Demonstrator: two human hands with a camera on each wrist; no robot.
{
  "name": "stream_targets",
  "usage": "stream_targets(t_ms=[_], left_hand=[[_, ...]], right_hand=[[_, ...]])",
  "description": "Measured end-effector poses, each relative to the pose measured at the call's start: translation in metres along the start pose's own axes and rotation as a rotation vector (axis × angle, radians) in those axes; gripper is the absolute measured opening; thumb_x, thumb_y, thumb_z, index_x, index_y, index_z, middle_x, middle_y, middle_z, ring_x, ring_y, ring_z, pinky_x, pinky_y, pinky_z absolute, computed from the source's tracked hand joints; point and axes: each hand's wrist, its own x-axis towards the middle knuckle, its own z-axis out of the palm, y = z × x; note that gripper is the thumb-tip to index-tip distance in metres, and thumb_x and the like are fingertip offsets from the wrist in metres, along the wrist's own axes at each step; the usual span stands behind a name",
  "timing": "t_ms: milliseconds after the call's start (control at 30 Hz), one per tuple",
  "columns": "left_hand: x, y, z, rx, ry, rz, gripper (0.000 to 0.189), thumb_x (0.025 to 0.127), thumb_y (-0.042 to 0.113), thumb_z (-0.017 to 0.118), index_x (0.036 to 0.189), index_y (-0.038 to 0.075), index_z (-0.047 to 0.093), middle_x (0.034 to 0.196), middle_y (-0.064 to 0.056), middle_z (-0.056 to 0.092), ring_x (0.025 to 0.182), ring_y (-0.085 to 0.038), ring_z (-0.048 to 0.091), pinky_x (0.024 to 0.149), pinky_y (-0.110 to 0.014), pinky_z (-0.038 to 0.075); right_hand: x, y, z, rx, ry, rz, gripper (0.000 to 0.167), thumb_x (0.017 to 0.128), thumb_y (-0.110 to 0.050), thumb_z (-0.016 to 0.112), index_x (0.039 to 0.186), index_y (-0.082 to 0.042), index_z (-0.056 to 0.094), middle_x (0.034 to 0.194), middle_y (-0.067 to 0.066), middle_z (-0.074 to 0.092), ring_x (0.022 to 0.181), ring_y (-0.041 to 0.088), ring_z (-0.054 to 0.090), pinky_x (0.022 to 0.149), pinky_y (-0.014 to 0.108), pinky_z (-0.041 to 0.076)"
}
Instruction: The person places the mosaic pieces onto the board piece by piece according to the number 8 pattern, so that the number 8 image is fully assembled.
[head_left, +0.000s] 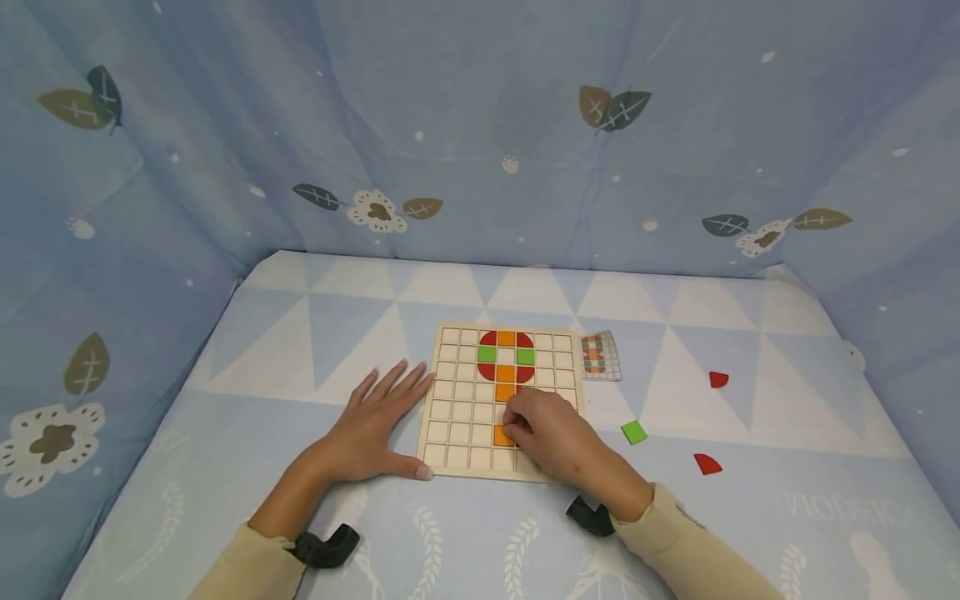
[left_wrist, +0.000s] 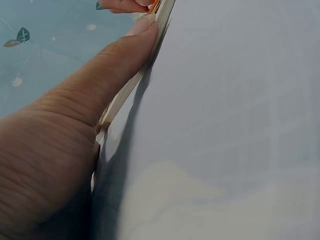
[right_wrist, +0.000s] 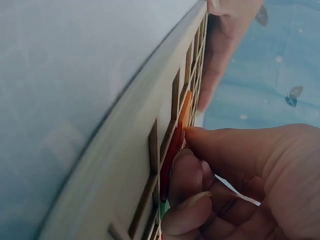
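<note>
A wooden grid board (head_left: 459,433) lies on the cloth, with red, orange and green pieces in its cells. My left hand (head_left: 378,425) rests at its left side, fingers spread, thumb along the lower left corner; in the left wrist view the thumb (left_wrist: 120,60) presses the board's edge. My right hand (head_left: 555,433) is over the lower right of the board, its thumb and curled index fingertip at an orange square tile (head_left: 503,435) in a lower cell. In the right wrist view the thumb touches that orange tile (right_wrist: 185,112), beside a red piece (right_wrist: 172,155). The hand hides several cells.
Right of the board lie a green square tile (head_left: 633,432) and two red quarter-round pieces, one farther back (head_left: 718,380) and one nearer (head_left: 707,463). A printed pattern card (head_left: 611,358) touches the board's upper right side. A patterned curtain (head_left: 480,150) stands behind.
</note>
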Motion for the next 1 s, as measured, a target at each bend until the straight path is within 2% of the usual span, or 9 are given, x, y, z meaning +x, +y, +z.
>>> stream_targets(t_ms=[133, 300, 433, 600, 667, 800, 900, 1000], left_hand=[[0.0, 0.001, 0.0, -0.011, 0.0, 0.002, 0.129, 0.067, 0.071, 0.087, 0.168, 0.019, 0.025, 0.174, -0.001, 0.016, 0.161, -0.029, 0.003, 0.126, -0.056, -0.004], [-0.001, 0.001, -0.001, -0.012, -0.003, 0.004, 0.129, 0.067, 0.071, 0.087, 0.168, 0.019, 0.025, 0.174, -0.001, 0.016, 0.161, -0.029, 0.003, 0.126, -0.056, -0.003], [-0.001, 0.0, -0.001, -0.019, -0.001, 0.01, 0.129, 0.067, 0.071, 0.087, 0.168, 0.018, 0.025, 0.174, -0.002, 0.016, 0.161, -0.029, 0.003, 0.125, -0.057, -0.003], [-0.001, 0.0, -0.001, -0.015, -0.003, 0.015, 0.129, 0.068, 0.072, 0.086, 0.168, 0.017, 0.025, 0.174, -0.002, 0.016, 0.161, -0.03, 0.003, 0.125, -0.057, -0.003], [-0.001, -0.001, 0.0, -0.009, -0.008, 0.013, 0.129, 0.068, 0.073, 0.085, 0.168, 0.018, 0.024, 0.175, -0.001, 0.015, 0.161, -0.029, 0.002, 0.125, -0.056, -0.003], [-0.002, -0.002, -0.001, -0.013, 0.0, 0.024, 0.128, 0.069, 0.074, 0.084, 0.168, 0.018, 0.025, 0.174, -0.002, 0.016, 0.161, -0.03, 0.003, 0.125, -0.057, -0.002], [-0.002, -0.002, -0.001, -0.013, 0.005, 0.034, 0.128, 0.07, 0.075, 0.083, 0.168, 0.018, 0.025, 0.174, -0.002, 0.017, 0.161, -0.03, 0.004, 0.125, -0.058, -0.002], [-0.001, -0.002, -0.001, -0.008, 0.004, 0.034, 0.128, 0.07, 0.076, 0.082, 0.168, 0.019, 0.024, 0.175, -0.002, 0.016, 0.161, -0.03, 0.003, 0.125, -0.058, -0.002]], right_hand=[[-0.006, 0.002, -0.003, 0.006, 0.035, 0.023, 0.015, 0.094, -0.007, 0.079, 0.086, -0.017, 0.07, 0.08, -0.011, 0.055, 0.072, 0.008, 0.051, 0.064, 0.025, 0.048], [-0.025, 0.016, -0.021, 0.027, 0.075, 0.086, 0.011, 0.094, -0.009, 0.078, 0.092, -0.017, 0.072, 0.084, -0.01, 0.058, 0.075, 0.011, 0.052, 0.066, 0.026, 0.047], [-0.049, 0.035, -0.043, 0.005, 0.086, 0.151, 0.007, 0.095, -0.009, 0.078, 0.097, -0.014, 0.073, 0.085, -0.009, 0.059, 0.076, 0.011, 0.053, 0.066, 0.027, 0.048], [-0.084, 0.062, -0.071, -0.102, 0.147, 0.204, 0.009, 0.094, -0.007, 0.077, 0.102, -0.01, 0.076, 0.091, -0.006, 0.065, 0.078, 0.011, 0.056, 0.067, 0.03, 0.052], [-0.099, 0.073, -0.081, -0.138, 0.162, 0.249, 0.012, 0.095, -0.006, 0.076, 0.106, -0.007, 0.076, 0.094, -0.004, 0.066, 0.079, 0.012, 0.058, 0.067, 0.031, 0.052], [-0.126, 0.094, -0.1, -0.154, 0.114, 0.366, 0.02, 0.096, -0.009, 0.074, 0.115, -0.001, 0.073, 0.099, 0.002, 0.065, 0.08, 0.016, 0.058, 0.063, 0.032, 0.05], [-0.14, 0.106, -0.11, -0.135, 0.027, 0.441, 0.028, 0.095, -0.014, 0.076, 0.118, 0.001, 0.07, 0.101, 0.004, 0.063, 0.083, 0.018, 0.058, 0.066, 0.034, 0.051], [-0.147, 0.114, -0.111, -0.127, -0.039, 0.5, 0.03, 0.092, -0.015, 0.08, 0.115, 0.0, 0.069, 0.098, 0.004, 0.061, 0.085, 0.02, 0.056, 0.072, 0.038, 0.053]])
